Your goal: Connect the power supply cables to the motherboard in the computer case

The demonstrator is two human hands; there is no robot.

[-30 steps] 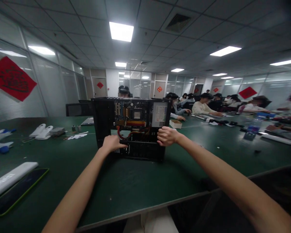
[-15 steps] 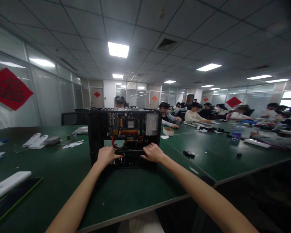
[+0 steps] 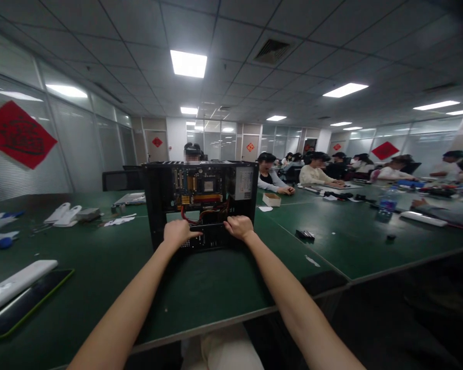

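Observation:
A black computer case [image 3: 153, 205] stands upright on the green table, its open side facing me. Inside it show a motherboard [image 3: 208, 186], a power supply [image 3: 244, 182] with a label, and red and yellow cables. Across the lower part of the opening runs a metal bar [image 3: 214, 226]. My left hand [image 3: 176, 234] is closed over the left part of this bar, its thumb stretched to the right along the near side. My right hand [image 3: 239, 227] is curled round the bar's right part. The fingertips of both hands are hidden behind the bar.
On the left lie a white elongated device [image 3: 19, 285], a dark green-edged pad [image 3: 31, 303] and white plastic parts [image 3: 67, 216]. To the right are a small box [image 3: 271, 199], a black part [image 3: 305, 235] and a bottle [image 3: 388, 199]. Several people sit around the table.
The view has tilted down a little, so everything sits higher in it. My right hand has shifted slightly left along the bar. Both hands keep their hold on the case.

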